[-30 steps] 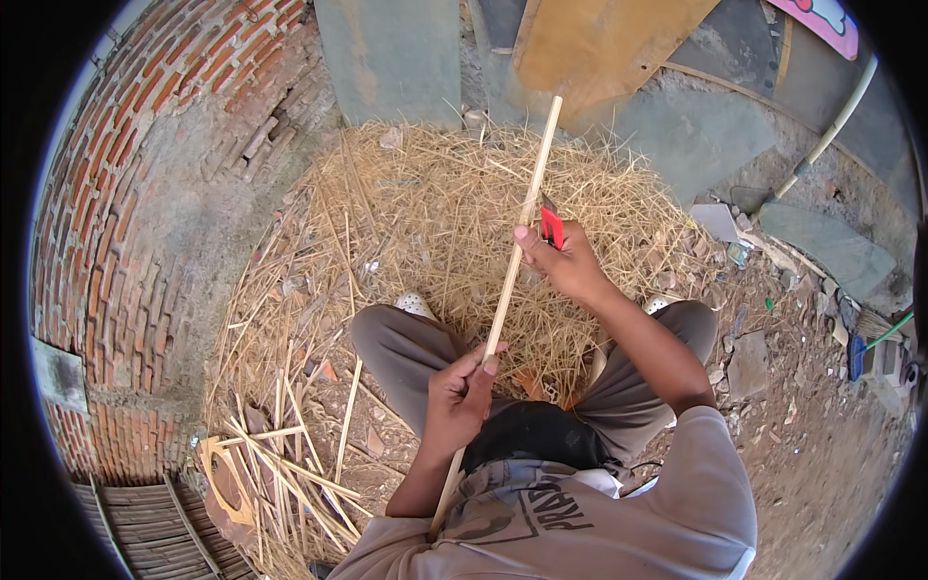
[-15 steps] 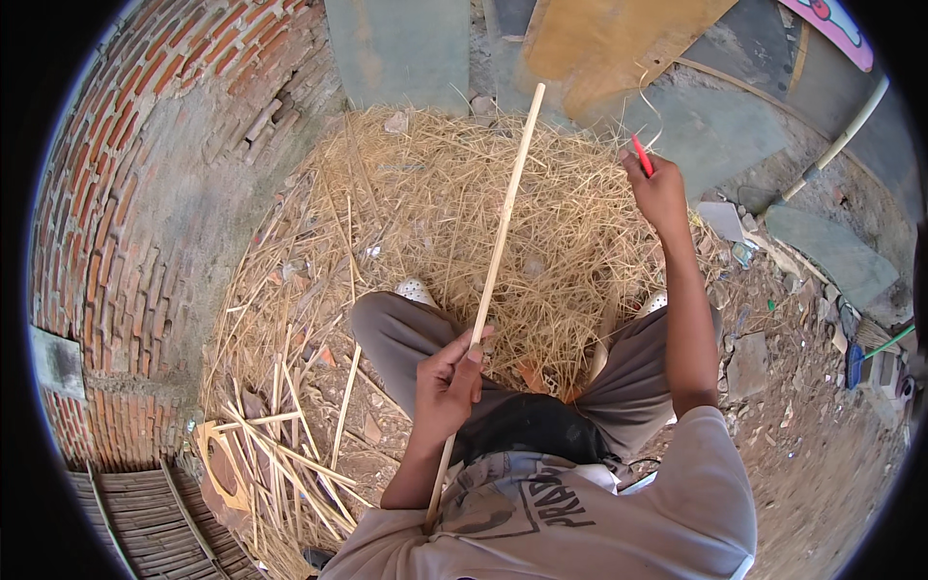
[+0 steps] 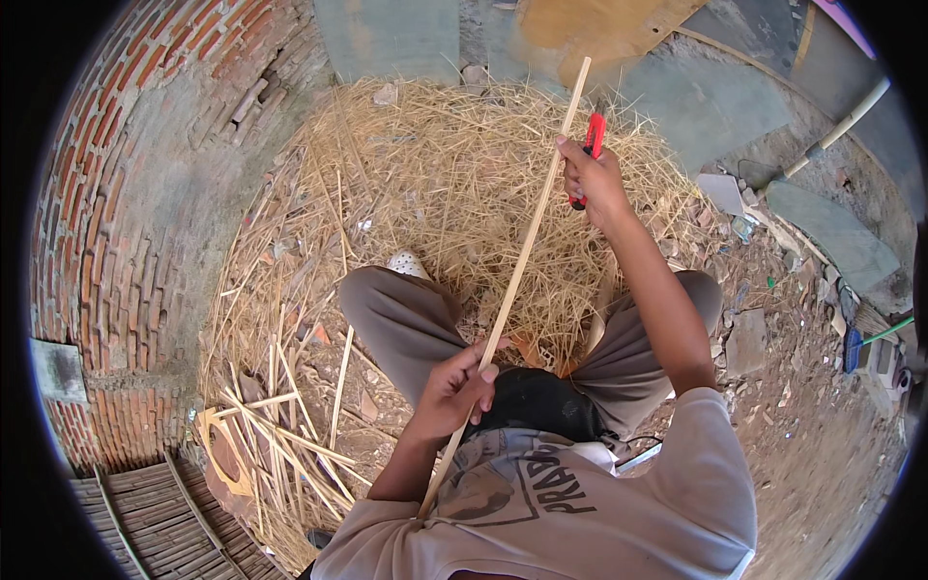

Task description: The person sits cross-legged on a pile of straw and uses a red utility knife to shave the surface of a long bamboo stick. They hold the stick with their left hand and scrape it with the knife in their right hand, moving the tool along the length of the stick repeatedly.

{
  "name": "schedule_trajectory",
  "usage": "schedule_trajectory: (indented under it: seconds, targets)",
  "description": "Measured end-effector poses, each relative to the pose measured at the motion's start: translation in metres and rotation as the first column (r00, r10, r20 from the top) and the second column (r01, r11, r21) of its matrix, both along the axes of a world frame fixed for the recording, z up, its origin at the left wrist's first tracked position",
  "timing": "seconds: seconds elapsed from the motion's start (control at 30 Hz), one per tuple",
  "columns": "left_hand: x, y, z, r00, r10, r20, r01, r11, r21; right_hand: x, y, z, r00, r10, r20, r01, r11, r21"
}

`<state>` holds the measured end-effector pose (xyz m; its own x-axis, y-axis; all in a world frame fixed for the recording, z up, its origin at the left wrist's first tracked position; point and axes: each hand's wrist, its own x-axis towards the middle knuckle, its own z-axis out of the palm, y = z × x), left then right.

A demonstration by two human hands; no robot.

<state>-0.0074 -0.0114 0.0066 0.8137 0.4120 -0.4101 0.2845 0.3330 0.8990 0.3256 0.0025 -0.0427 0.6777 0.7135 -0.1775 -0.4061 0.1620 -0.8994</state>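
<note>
A seated person works a long, pale strip (image 3: 522,261) of split cane that runs diagonally from the lower centre of the frame to the upper centre, its far tip ending near an orange board (image 3: 599,24) at the top edge. The left hand (image 3: 452,391), just below the middle of the frame, is curled around the strip's lower part, fingers wrapped over it and thumb on top. The right hand (image 3: 594,179), at upper centre-right, is closed in a fist on a red-handled knife (image 3: 589,155) held against the strip's upper part (whether the blade itself touches the cane cannot be told). Below the hands, the person's grey-trousered knees (image 3: 396,319) spread apart over a broad heap of straw-coloured shavings (image 3: 425,184) that fills the middle of the frame. A loose bundle of similar pale strips (image 3: 280,435) lies at lower left, beside a curving brick wall (image 3: 106,174) that takes up the left side. Rubble and flat grey slabs (image 3: 822,232) are scattered across the right side, and a pale pipe (image 3: 841,126) slants across the upper right.
</note>
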Motion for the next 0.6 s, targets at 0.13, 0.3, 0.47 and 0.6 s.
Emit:
schedule_trajectory:
  seconds: [0.13, 0.3, 0.47, 0.6]
  targets:
    - [-0.022, -0.007, -0.008, 0.999, -0.007, -0.037, 0.006, 1.000, -0.020, 0.002, -0.002, -0.005, 0.999, -0.049, 0.005, 0.049, 0.998, -0.028]
    - [-0.014, -0.004, -0.003, 0.991, 0.129, -0.022, -0.124, 0.980, 0.154, -0.016, -0.004, 0.005, 0.691, 0.113, 0.714, 0.077, 0.970, -0.229]
    - [0.005, 0.021, 0.001, 0.947, 0.305, 0.100, -0.320, 0.924, 0.209, -0.086, -0.031, 0.039, 0.088, 0.407, 0.909, -0.042, 0.913, -0.405]
    - [0.008, 0.025, 0.007, 0.938, 0.332, 0.099, -0.346, 0.903, 0.255, -0.113, -0.034, 0.032, -0.034, 0.309, 0.950, -0.059, 0.949, -0.310]
